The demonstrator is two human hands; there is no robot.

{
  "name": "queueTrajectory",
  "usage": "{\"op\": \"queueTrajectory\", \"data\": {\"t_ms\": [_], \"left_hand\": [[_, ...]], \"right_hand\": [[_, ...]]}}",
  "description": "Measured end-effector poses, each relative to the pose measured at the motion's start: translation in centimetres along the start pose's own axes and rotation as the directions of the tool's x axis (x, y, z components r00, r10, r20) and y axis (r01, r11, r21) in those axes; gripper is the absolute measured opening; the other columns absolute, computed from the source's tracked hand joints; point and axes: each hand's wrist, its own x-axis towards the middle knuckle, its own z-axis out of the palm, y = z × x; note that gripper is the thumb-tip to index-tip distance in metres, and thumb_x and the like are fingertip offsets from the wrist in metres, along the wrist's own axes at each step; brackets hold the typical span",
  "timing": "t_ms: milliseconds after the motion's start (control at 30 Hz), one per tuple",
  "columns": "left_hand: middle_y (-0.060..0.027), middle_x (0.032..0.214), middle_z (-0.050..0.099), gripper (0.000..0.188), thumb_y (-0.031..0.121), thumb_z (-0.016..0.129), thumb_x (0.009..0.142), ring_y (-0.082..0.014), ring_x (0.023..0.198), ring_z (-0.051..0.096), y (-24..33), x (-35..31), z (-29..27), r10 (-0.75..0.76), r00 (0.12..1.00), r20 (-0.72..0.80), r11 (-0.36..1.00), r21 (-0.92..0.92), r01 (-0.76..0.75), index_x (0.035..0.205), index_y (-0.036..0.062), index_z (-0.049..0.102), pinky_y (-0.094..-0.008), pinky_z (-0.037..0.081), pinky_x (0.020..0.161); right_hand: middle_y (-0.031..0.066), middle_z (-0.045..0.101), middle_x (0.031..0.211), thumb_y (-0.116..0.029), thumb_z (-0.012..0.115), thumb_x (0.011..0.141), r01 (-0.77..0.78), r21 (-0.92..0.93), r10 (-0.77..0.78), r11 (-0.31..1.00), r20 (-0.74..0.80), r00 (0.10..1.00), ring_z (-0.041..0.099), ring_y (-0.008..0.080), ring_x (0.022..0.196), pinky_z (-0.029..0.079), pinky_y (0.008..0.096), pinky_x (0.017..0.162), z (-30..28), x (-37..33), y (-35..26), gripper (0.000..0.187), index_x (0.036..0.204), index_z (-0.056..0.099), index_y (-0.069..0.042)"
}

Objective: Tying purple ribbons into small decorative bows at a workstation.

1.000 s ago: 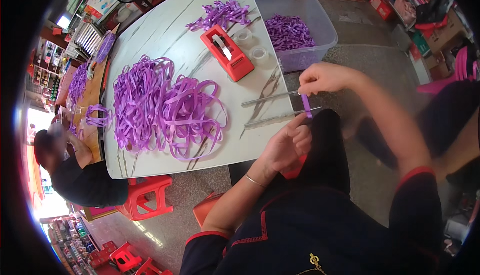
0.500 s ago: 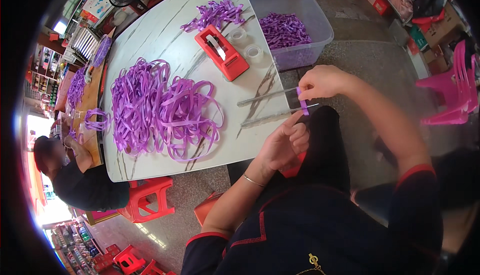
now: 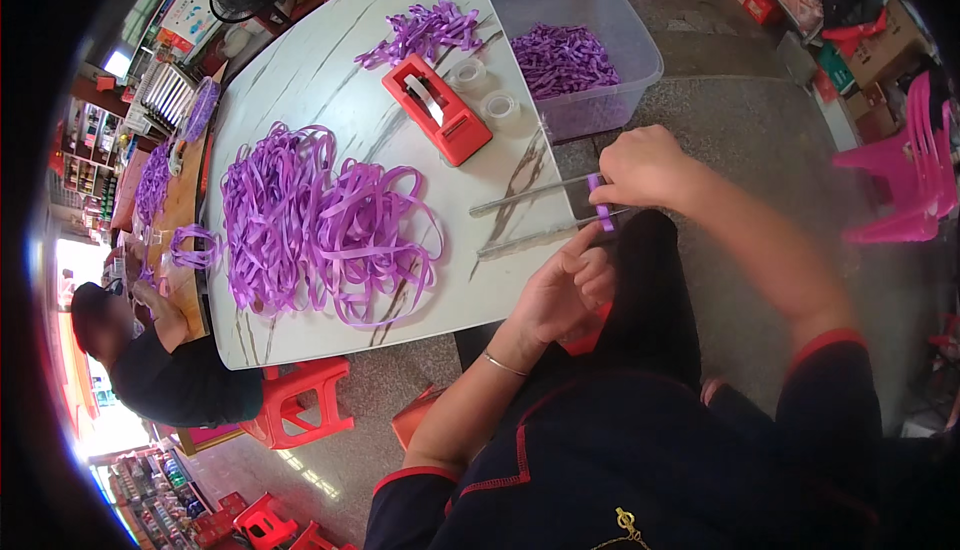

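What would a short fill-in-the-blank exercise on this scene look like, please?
The ribbon between the left hand and right hand is coloured ____.
The tape dispenser on the table is coloured ____.
The bracelet is on the ____ wrist.
The clear bin is nearer the ____ hand.

Missing words: purple; red; left; right.

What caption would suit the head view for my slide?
Left hand and right hand at a purple ribbon across two rods at a white table.

Open lane between ribbon heap (image 3: 275, 220) and tape dispenser (image 3: 460, 134), two rods (image 3: 520, 198) across the table edge (image 3: 537, 135)
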Motion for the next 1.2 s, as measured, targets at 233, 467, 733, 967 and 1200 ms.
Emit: {"op": "queueTrajectory", "data": {"t_ms": [233, 467, 733, 967, 1200], "left_hand": [[0.0018, 0.064, 0.032, 0.047, 0.008, 0.043, 0.081, -0.0115, 0.062, 0.034, 0.2, -0.4, 0.0, 0.026, 1.000, -0.006, 1.000, 0.002, -0.026, 0.128, 0.0103, 0.042, -0.0243, 0.032, 0.062], [0.0022, 0.064, 0.032, 0.049, 0.008, 0.043, 0.081, -0.0113, 0.063, 0.034, 0.0, 0.0, -0.1, 0.009, 1.000, -0.004, 1.000, -0.006, -0.009, 0.130, 0.0103, 0.041, -0.0238, 0.031, 0.061], [0.0010, 0.066, 0.034, 0.055, 0.011, 0.047, 0.083, -0.0121, 0.063, 0.036, 0.3, -0.3, -0.2, 0.010, 0.999, 0.040, 1.000, 0.012, -0.010, 0.135, 0.0104, 0.029, -0.0235, 0.032, 0.060], [0.0013, 0.066, 0.034, 0.059, 0.012, 0.047, 0.083, -0.0122, 0.063, 0.037, 0.0, -0.1, -0.1, 0.002, 1.000, 0.003, 1.000, 0.007, -0.002, 0.138, 0.0097, 0.024, -0.0238, 0.034, 0.060], [0.0009, 0.067, 0.033, 0.058, 0.012, 0.047, 0.084, -0.0125, 0.063, 0.037, 0.0, -0.1, -0.1, 0.002, 1.000, 0.020, 1.000, 0.020, -0.002, 0.137, 0.0106, 0.025, -0.0237, 0.034, 0.060]], "right_hand": [[0.0110, 0.065, 0.070, -0.053, 0.060, 0.075, -0.148, 0.158, 0.130, 0.976, 0.115, 0.985, 0.063, 0.0249, 0.070, 0.049, 0.0364, 0.062, 2.3, -0.8, 3.2, 0.049, 0.073, 0.068, -0.005], [-0.0063, 0.051, 0.071, -0.032, 0.055, 0.087, -0.349, 0.746, -0.173, -0.568, 0.307, 0.936, 0.039, 0.0007, 0.052, 0.026, 0.0165, 0.042, 19.5, 0.7, 3.0, 0.024, 0.102, 0.058, -0.012], [-0.0049, 0.052, 0.069, -0.025, 0.054, 0.089, -0.060, 0.294, -0.052, -0.954, 0.035, 0.998, 0.048, 0.0049, 0.058, 0.040, 0.0187, 0.054, 16.3, 3.5, -6.5, 0.024, 0.109, 0.054, -0.012], [-0.0048, 0.049, 0.068, -0.027, 0.056, 0.088, -0.150, 0.298, -0.259, -0.943, -0.373, 0.891, 0.049, 0.0074, 0.062, 0.041, 0.0219, 0.059, 20.2, 5.1, -3.8, 0.018, 0.094, 0.054, -0.010], [-0.0055, 0.050, 0.071, -0.024, 0.057, 0.087, -0.185, 0.413, -0.282, -0.892, -0.187, 0.941, 0.050, 0.0072, 0.063, 0.043, 0.0246, 0.063, 16.3, 2.7, -2.5, 0.014, 0.090, 0.056, -0.011]]}}
